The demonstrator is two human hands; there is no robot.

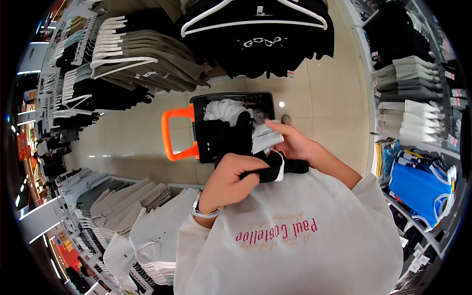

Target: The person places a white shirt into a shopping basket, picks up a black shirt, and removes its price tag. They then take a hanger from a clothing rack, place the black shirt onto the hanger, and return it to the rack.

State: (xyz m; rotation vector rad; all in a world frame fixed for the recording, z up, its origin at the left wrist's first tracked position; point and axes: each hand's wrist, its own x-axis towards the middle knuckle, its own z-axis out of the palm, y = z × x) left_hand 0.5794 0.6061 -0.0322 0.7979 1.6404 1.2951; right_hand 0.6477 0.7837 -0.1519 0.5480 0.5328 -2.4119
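My left hand (230,181), with a watch (206,213) at its wrist, is closed around a piece of black garment (265,172) in front of my chest. A white band (280,169) shows across the black fabric. My right hand (293,139) pinches a white printed label (266,139) between thumb and fingers, just above the black garment. Beyond both hands stands a black basket (195,115) with an orange handle (167,136). Inside it lie a crumpled white cloth (225,111) and black cloth (221,140).
Black shirts on a white hanger (255,22) hang ahead, beside olive shirts (157,51). Pale shirts (164,231) hang at lower left. Along the right, shelves hold folded white clothes (408,120) and a blue garment (418,184). Tiled floor (334,93) runs between the racks.
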